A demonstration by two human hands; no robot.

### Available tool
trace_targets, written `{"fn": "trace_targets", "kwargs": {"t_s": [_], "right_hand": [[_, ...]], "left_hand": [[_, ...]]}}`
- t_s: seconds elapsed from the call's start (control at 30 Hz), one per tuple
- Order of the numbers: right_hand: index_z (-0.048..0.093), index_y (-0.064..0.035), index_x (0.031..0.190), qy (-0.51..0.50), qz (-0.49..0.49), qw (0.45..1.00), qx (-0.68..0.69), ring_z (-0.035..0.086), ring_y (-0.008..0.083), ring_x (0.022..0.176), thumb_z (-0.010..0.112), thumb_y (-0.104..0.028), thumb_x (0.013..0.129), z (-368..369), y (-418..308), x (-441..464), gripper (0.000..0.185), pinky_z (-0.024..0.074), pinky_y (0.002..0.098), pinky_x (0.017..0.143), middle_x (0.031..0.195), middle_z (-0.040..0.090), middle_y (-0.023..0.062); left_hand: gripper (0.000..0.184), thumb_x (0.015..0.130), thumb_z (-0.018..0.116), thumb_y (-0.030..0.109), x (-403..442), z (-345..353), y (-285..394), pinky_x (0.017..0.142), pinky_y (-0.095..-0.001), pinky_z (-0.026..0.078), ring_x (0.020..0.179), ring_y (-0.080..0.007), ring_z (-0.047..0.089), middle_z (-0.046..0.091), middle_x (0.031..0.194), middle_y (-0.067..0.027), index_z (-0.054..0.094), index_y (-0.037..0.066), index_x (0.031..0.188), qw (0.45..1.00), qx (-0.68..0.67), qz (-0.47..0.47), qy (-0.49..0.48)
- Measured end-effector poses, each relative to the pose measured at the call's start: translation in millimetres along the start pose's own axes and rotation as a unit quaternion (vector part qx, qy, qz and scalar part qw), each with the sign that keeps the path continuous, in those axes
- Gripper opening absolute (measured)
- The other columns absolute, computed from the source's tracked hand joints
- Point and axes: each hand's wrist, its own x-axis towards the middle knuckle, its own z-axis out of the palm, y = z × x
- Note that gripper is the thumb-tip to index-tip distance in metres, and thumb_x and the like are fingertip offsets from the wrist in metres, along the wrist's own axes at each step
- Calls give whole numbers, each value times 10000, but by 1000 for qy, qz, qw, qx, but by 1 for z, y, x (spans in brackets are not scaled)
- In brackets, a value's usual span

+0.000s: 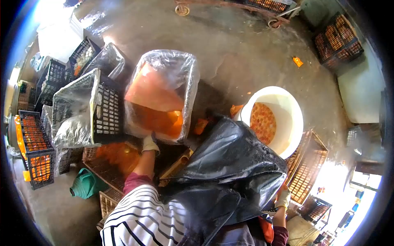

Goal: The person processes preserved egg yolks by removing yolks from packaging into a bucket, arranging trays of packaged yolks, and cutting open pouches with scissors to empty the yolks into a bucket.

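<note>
Lined crate, apparently partly filled. The clear-lined crate [193, 78] lies just ahead of the person's left hand [150, 144], its lining in place and orange contents [156, 121] inside, below the rim. The gloved left hand is at the near rim; whether it grips cannot be told. The gloved right hand [283, 198] is near the brown crate [305, 174], its grasp likewise unclear. The white bucket [292, 119] holds orange pieces [262, 123], seemingly unpacked; the amount left is uncertain.
</note>
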Motion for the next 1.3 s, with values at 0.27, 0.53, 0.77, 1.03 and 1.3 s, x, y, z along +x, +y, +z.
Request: {"fn": "trace_targets", "kwargs": {"t_s": [0.27, 0.53, 0.77, 1.03, 1.3], "right_hand": [[628, -108, 1019, 64, -2, 959, -274, 598, 235, 627, 473, -427, 889, 3, -99, -25, 378, 465, 357, 560, 779, 636, 151], [626, -73, 972, -34, -72, 996, 46, 577, 234, 715, 471, -493, 880, 6, -37, 38, 457, 430, 351, 618, 811, 610, 114], [592, -104, 849, 56, -32, 993, -96, 504, 129, 534, 516, -369, 872, -2, -28, 7, 277, 386, 293, 480, 616, 534, -3], [628, -50, 882, 82, -61, 971, -214, 591, 217, 693, 518, -342, 866, -13, -18, -18, 312, 452, 328, 619, 765, 638, 103], [634, -23, 954, 20, 15, 998, 62, 567, 142, 766, 492, -185, 907, -8, 23, 9, 220, 448, 280, 668, 856, 636, 42]], "left_hand": [[429, 866, 504, 369, 139, 8, 68, 845, -359, 422, 922, -250, 562, 624, 965, -137, 589, -22, 1022, 832, -552, -47, -25], [190, 855, 597, 224, 189, 12, 174, 682, -264, 439, 750, -114, 541, 574, 839, -5, 592, 49, 931, 754, -647, 117, -11], [265, 850, 599, 265, 148, 52, 171, 653, -281, 449, 761, -143, 541, 585, 869, -40, 599, 54, 1010, 814, -537, -12, -222], [461, 896, 453, 424, 259, 52, 133, 940, -359, 375, 1015, -229, 512, 557, 1141, -47, 492, 96, 1219, 462, -869, 48, -173], [484, 860, 507, 410, 174, -24, 267, 893, -410, 418, 1059, -262, 504, 542, 1154, -106, 462, 106, 1234, 627, -758, 27, -178]]}}
